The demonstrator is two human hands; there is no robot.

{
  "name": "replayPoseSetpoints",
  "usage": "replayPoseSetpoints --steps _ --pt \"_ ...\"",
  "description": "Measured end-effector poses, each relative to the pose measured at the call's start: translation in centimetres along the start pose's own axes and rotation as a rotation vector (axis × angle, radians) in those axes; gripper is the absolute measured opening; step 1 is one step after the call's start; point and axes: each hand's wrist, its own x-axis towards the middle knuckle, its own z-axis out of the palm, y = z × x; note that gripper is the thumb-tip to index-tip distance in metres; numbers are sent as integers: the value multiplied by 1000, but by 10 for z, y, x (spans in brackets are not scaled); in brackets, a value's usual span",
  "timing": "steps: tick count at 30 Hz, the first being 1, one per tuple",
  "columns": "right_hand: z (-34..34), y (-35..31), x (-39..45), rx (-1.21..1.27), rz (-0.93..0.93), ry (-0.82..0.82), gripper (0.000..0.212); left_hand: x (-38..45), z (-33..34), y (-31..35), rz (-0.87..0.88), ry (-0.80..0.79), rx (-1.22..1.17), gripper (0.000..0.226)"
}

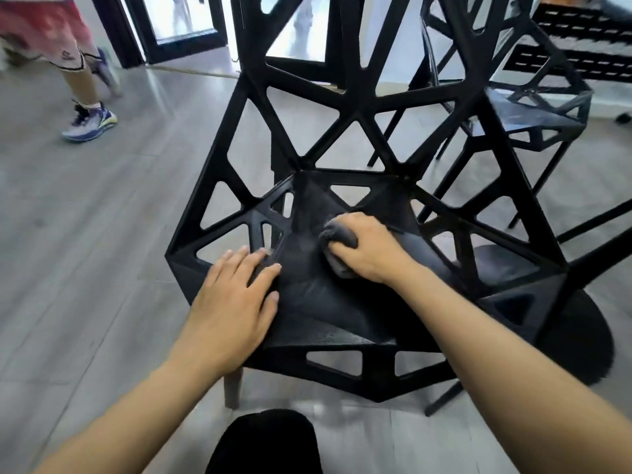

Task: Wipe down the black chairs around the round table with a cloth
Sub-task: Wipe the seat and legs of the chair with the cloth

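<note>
A black chair [342,131] with an angular cut-out frame stands right in front of me, its back rising away from me. My right hand [367,248] grips a bunched grey cloth [338,236] and presses it on the middle of the seat [318,302]. My left hand [232,302] lies flat with straight fingers on the seat's front left edge. A second black chair [533,121] of the same design stands behind it at the right.
A person's legs and a sports shoe [89,121] are on the grey wood floor at the far left. A glass door [181,22] with a black frame is at the back. A dark round base [581,340] sits on the floor at the right.
</note>
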Motion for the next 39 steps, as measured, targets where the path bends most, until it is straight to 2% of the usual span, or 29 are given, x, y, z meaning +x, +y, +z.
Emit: replayPoseSetpoints --steps 4,6,8,10,12,15,18,20,22,25,28,31,39 --pt "10 -34 -29 46 -130 -86 39 -3 -4 -7 21 167 -2 43" --pt "2 -22 -28 0 -63 -53 43 1 -12 -18 -43 274 23 45" --pt "-7 1 -16 -60 110 90 45 6 -20 -34 -176 329 -13 54" --pt "-13 15 -4 -117 252 180 47 9 -22 -47 -268 314 -198 60" --pt "-12 13 5 -114 317 187 41 12 -18 -52 -308 265 -405 61" --pt "7 -18 18 -16 279 189 22 12 -13 -56 -304 304 -507 59" --pt "41 -70 34 86 103 156 23 10 -14 -56 -319 307 -521 63" --pt "52 -97 37 173 70 157 23 11 -13 -56 -319 324 -512 64" --pt "52 -103 38 206 59 171 23 11 -12 -55 -314 338 -502 64" --pt "48 -88 40 96 26 120 32 9 -11 -56 -298 348 -479 62" --pt "34 -56 61 -36 256 239 28 7 -11 -57 -285 355 -474 61" --pt "21 -27 82 -96 442 271 39 7 -10 -55 -283 365 -481 61" --pt "38 -27 114 -48 337 347 40 13 -6 -55 -294 390 -506 64"
